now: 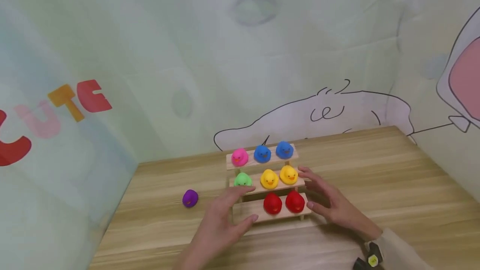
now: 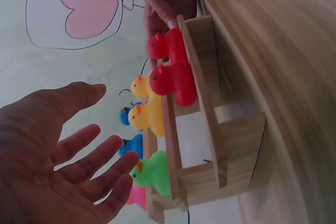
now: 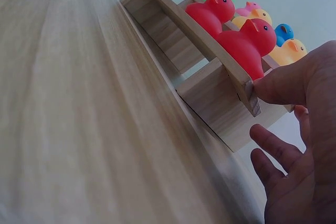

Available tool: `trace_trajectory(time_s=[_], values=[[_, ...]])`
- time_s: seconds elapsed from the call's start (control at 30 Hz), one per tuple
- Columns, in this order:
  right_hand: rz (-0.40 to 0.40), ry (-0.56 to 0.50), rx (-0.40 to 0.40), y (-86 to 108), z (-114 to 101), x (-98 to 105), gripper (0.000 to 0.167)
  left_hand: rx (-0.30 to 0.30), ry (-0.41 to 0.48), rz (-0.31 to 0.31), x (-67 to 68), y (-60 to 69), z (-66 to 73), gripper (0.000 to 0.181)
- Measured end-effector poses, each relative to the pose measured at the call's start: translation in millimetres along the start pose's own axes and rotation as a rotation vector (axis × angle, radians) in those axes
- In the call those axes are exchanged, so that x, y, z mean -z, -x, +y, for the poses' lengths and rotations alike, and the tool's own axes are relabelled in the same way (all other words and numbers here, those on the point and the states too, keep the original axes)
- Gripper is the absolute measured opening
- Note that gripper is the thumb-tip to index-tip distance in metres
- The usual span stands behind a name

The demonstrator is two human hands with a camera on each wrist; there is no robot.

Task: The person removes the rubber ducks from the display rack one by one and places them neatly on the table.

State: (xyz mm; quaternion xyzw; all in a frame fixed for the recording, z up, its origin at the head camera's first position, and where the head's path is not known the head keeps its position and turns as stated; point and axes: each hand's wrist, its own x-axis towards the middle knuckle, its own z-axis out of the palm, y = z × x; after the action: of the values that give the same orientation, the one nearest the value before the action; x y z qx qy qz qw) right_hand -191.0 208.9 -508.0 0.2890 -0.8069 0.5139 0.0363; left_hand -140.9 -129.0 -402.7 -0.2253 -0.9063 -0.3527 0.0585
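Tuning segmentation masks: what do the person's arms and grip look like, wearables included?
Left grip and right grip are bare human hands, no gloves. A black device with a yellow marking sits at the cuff of a pale beige right sleeve. No sleeve shows on the left; no cables visible.

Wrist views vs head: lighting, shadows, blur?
Head: soft light, faint shadow on the tabletop below the right hand; left wrist: dimmer, the left hand dull and shaded; right wrist: also dim, tabletop grain smeared and soft, the nearer red duck clearer.
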Motion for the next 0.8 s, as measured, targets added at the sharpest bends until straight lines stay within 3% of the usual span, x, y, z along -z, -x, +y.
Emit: trace_trajectory(time_s=[0.2,0.4,0.63,0.8], values=[[0.000,0.016,-0.026,-0.1,-1,0,0.073,-0.029,-0.015,-0.095,-14.4,-10.0,-3.6,0.057],[0.001,-0.007,-0.028,-0.6,0,-1,0.074,0.024,-0.009,-0.144,-28.7,-17.1,-7.6,0.049],[0.003,-0.016,-0.018,-0.1,2,0,0.074,0.039,0.003,-0.091,-43.0,-22.6,-8.9,0.041],[-0.008,-0.029,-0.022,0.2,2,1,0.074,0.119,-0.025,-0.062,-51.6,-25.0,-6.4,0.041]])
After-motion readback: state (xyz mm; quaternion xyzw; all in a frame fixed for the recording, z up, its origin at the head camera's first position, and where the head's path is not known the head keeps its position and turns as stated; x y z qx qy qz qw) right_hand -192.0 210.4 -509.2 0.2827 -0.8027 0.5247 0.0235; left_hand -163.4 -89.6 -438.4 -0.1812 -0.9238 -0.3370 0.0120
